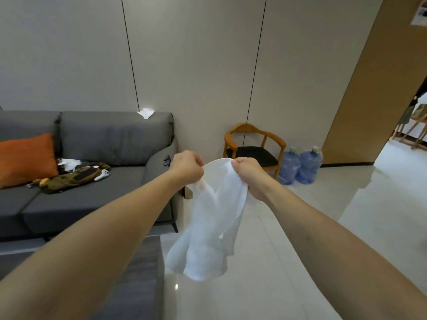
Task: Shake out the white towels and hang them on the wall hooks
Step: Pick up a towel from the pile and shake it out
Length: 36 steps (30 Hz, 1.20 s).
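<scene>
A white towel (208, 227) hangs in front of me, bunched and drooping toward the floor. My left hand (186, 168) grips its upper edge on the left. My right hand (248, 175) grips the upper edge on the right, a short span of cloth stretched between the two fists. Both arms are held out at chest height. A second white towel (146, 113) lies crumpled on top of the sofa's backrest, against the wall. No wall hook shows in this view.
A grey sofa (104, 139) fills the left, with an orange cushion (26, 158), an olive bag (71, 179) and white cloth on its seat. A wooden armchair (254, 146) and two blue water jugs (299, 166) stand by the wall. Glossy tiled floor spreads right toward a doorway.
</scene>
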Motion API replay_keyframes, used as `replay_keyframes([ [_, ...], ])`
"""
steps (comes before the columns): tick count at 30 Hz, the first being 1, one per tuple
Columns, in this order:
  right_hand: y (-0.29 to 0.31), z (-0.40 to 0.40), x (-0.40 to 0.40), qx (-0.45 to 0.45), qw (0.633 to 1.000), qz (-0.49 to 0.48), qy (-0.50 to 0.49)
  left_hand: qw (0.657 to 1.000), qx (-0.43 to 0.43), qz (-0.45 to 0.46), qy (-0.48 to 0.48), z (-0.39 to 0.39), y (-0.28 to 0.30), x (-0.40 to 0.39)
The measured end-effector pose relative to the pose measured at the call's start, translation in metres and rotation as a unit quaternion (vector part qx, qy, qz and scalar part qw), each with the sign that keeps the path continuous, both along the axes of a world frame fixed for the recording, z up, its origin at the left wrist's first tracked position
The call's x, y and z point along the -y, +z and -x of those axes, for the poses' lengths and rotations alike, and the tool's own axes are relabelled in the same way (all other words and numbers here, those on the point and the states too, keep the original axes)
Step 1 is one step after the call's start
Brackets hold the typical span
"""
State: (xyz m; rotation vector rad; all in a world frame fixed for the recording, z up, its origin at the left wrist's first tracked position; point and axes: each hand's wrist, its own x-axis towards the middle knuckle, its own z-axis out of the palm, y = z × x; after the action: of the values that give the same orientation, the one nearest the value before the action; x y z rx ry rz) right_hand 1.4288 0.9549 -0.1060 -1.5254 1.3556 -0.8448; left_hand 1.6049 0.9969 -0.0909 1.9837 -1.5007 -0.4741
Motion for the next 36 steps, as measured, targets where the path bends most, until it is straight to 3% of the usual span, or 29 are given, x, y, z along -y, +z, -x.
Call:
replay_keyframes([
  [3,0.013,0.024,0.052,0.027,0.999,-0.002,0.022,0.989,0.133,-0.07,-0.01,0.007,0.003,0.047],
  [7,0.031,0.02,0.101,0.012,0.988,-0.004,0.155,0.99,-0.02,-0.014,-0.142,0.033,0.011,0.098],
  [8,0.033,0.017,0.112,0.018,0.982,-0.006,0.186,0.99,-0.024,0.002,-0.142,0.039,0.009,0.111],
  [11,0.033,0.014,0.154,-0.003,0.975,0.018,0.223,0.996,0.036,0.008,-0.086,0.033,0.005,0.149],
  [16,0.025,0.01,0.236,-0.235,0.945,0.083,0.213,0.996,0.029,0.054,0.065,-0.026,0.011,0.209],
  [18,0.028,-0.006,0.26,-0.217,0.956,0.095,0.173,0.995,0.031,0.048,0.077,-0.052,0.017,0.232],
  [20,0.04,-0.034,0.279,-0.164,0.965,0.124,0.161,0.999,0.037,0.014,-0.002,-0.069,0.021,0.251],
  [23,0.067,-0.092,0.295,-0.119,0.96,0.153,0.204,0.996,-0.033,0.015,-0.083,-0.074,0.022,0.27],
  [27,0.085,-0.155,0.315,-0.083,0.942,0.186,0.267,0.993,-0.06,0.094,0.041,-0.115,0.035,0.278],
  [31,0.081,-0.206,0.333,-0.148,0.894,0.165,0.389,0.97,-0.131,0.14,0.149,-0.19,0.044,0.244],
  [33,0.08,-0.243,0.327,-0.104,0.882,0.175,0.425,0.966,-0.149,0.147,0.153,-0.214,0.046,0.225],
  [36,0.087,-0.298,0.297,0.039,0.871,0.151,0.466,0.963,-0.123,0.145,0.193,-0.232,0.046,0.195],
])
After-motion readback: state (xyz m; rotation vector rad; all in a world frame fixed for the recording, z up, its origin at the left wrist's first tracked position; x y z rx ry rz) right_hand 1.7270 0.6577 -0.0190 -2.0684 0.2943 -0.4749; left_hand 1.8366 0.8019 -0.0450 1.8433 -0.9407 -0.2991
